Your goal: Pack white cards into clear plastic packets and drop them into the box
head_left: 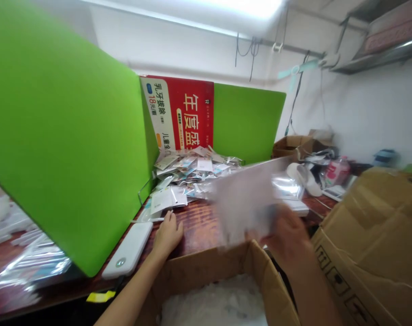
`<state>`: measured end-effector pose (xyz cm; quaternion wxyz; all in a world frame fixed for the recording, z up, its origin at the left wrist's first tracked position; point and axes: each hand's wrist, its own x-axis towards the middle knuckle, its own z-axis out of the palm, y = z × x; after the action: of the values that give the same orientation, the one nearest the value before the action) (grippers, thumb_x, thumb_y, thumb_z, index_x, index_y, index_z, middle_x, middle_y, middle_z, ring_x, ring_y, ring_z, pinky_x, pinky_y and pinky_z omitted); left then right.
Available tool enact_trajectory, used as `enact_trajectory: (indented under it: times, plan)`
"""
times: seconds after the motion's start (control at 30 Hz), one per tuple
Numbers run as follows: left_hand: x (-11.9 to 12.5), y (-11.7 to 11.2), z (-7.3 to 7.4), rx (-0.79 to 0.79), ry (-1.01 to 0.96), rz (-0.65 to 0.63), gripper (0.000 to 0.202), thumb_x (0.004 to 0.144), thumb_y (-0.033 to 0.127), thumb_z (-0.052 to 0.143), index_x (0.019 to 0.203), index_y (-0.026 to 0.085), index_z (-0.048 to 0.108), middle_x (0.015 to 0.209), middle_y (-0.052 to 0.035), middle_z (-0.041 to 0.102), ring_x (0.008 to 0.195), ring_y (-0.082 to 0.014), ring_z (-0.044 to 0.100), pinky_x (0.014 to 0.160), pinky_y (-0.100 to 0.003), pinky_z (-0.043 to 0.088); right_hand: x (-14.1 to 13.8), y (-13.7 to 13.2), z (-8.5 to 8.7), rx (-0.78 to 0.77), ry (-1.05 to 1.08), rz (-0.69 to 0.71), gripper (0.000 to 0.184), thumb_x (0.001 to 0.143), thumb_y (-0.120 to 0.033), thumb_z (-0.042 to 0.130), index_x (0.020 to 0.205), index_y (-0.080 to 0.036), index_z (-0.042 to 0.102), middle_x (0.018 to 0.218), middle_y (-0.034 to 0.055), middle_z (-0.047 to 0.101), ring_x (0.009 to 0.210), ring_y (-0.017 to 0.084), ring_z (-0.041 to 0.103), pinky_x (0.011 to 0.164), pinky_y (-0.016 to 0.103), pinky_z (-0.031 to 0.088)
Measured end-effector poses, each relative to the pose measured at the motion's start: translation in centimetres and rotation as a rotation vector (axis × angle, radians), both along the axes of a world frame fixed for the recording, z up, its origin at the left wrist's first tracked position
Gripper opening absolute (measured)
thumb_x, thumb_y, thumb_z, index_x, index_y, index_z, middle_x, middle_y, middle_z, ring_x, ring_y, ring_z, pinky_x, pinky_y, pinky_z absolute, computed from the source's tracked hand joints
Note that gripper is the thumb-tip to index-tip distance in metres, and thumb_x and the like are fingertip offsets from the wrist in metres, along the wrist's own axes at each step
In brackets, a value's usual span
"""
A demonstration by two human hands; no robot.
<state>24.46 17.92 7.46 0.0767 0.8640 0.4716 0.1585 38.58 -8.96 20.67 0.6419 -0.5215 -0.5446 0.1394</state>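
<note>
Item: packing bench, one person at work, seen from above the hands. Right hand [287, 242], smeared by motion, fingers closed on the lower edge of a clear plastic packet [248, 203], held up over the near corner of an open cardboard box [226, 267]; the packet is in the air, touching neither box nor table. Left hand [167, 233] rests palm down on the dark wooden table [199, 224], fingers loosely spread, holding nothing, its tips just short of a white card-backed packet [167, 199] at the front of a heap of small sealed packets [192, 170]. Beside the left wrist: a white power bank [128, 250], flat against a green divider panel [66, 149]. Step in hand, as judged: a packet being carried between box and bench, the heap being where such pieces lie; direction cannot be told. The next move would call for a steady grip and a clear spot to set it down. Hard to make out: the packet's contents and print, lost in blur; the right hand's separate fingers; the pale filling in the box, cut off by the frame's lower edge. A second large carton [372, 235] at right hides the table behind it.
</note>
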Motion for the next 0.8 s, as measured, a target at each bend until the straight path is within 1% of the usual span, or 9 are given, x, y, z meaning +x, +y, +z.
enact_trajectory:
  times: [0.07,0.13,0.2,0.27,0.43,0.53,0.63,0.7,0.8]
  plan:
    - [0.0,0.3,-0.2,-0.002,0.024,-0.013,0.053,0.089,0.027,0.035,0.133,-0.001,0.044,0.149,-0.023,0.033,0.127,-0.0329,0.048,0.101,-0.041,0.042,0.2,-0.7,0.2,0.284,0.141,-0.144,0.053,0.09,-0.065,0.022,0.126,-0.038,0.049,0.113,0.0077,0.064,0.076,0.021,0.061,0.063,0.036,0.051]
    - [0.1,0.5,-0.5,0.004,0.063,-0.019,0.055,0.09,0.028,0.032,0.135,-0.001,0.042,0.15,-0.0229,0.031,0.128,-0.0326,0.047,0.102,-0.041,0.041,-0.1,-0.5,-0.1,0.396,0.249,-0.154,0.049,0.091,-0.063,0.025,0.124,-0.038,0.051,0.114,0.0076,0.065,0.077,0.021,0.062,0.067,0.037,0.053]
    - [0.2,0.7,-0.8,0.017,0.087,-0.012,0.056,0.09,0.03,0.031,0.136,0.0,0.042,0.15,-0.0219,0.032,0.127,-0.0323,0.048,0.101,-0.041,0.043,-0.8,0.3,-0.6,0.345,0.317,-0.062,0.04,0.089,-0.058,0.041,0.109,-0.03,0.063,0.1,0.0085,0.07,0.074,0.019,0.064,0.068,0.035,0.054]
    - [0.3,0.7,-0.9,0.024,0.08,-0.007,0.056,0.09,0.032,0.031,0.136,0.001,0.043,0.15,-0.0215,0.033,0.127,-0.0325,0.048,0.101,-0.042,0.044,-1.6,1.4,-1.2,0.2,0.324,0.035,0.035,0.085,-0.052,0.053,0.095,-0.022,0.068,0.088,0.0088,0.072,0.073,0.019,0.066,0.069,0.034,0.055]
    - [0.3,0.2,0.2,0.057,0.003,-0.025,0.054,0.091,0.027,0.03,0.134,-0.004,0.043,0.147,-0.0238,0.036,0.132,-0.0299,0.042,0.109,-0.039,0.037,-2.7,3.0,-1.9,-0.097,0.222,0.18,0.031,0.084,-0.046,0.06,0.09,-0.018,0.071,0.088,0.0064,0.073,0.084,0.019,0.068,0.079,0.032,0.054]
    - [0.1,-0.8,1.5,0.141,-0.097,-0.013,0.052,0.091,0.023,0.029,0.132,-0.006,0.043,0.145,-0.025,0.038,0.134,-0.0287,0.04,0.112,-0.037,0.034,-2.5,3.6,-2.3,-0.238,0.014,0.142,0.026,0.086,-0.04,0.057,0.09,-0.018,0.071,0.09,0.0061,0.073,0.087,0.018,0.067,0.078,0.029,0.052]
    - [0.0,-2.0,2.7,0.297,-0.25,-0.043,0.049,0.092,0.023,0.028,0.13,-0.002,0.046,0.14,-0.0237,0.044,0.131,-0.0283,0.043,0.112,-0.039,0.034,-1.9,4.9,-3.7,-0.327,-0.22,0.035,0.023,0.087,-0.033,0.056,0.099,-0.019,0.069,0.097,0.0066,0.071,0.09,0.019,0.065,0.08,0.031,0.051]
    - [-0.1,-3.0,3.3,0.437,-0.364,-0.136,0.044,0.093,0.022,0.029,0.128,0.004,0.049,0.135,-0.021,0.05,0.128,-0.0266,0.046,0.111,-0.039,0.036,-1.4,6.1,-5.1,-0.3,-0.33,-0.044,0.028,0.085,-0.03,0.057,0.11,-0.018,0.064,0.107,0.0086,0.068,0.098,0.021,0.063,0.088,0.036,0.05]
    - [-0.4,-5.2,4.3,0.647,-0.481,-0.393,0.037,0.092,0.017,0.036,0.125,0.011,0.05,0.126,-0.0169,0.056,0.122,-0.024,0.05,0.107,-0.038,0.041,-0.4,7.8,-7.5,-0.192,-0.442,-0.178,0.045,0.083,-0.027,0.058,0.126,-0.017,0.053,0.124,0.0135,0.059,0.117,0.025,0.054,0.102,0.045,0.042]
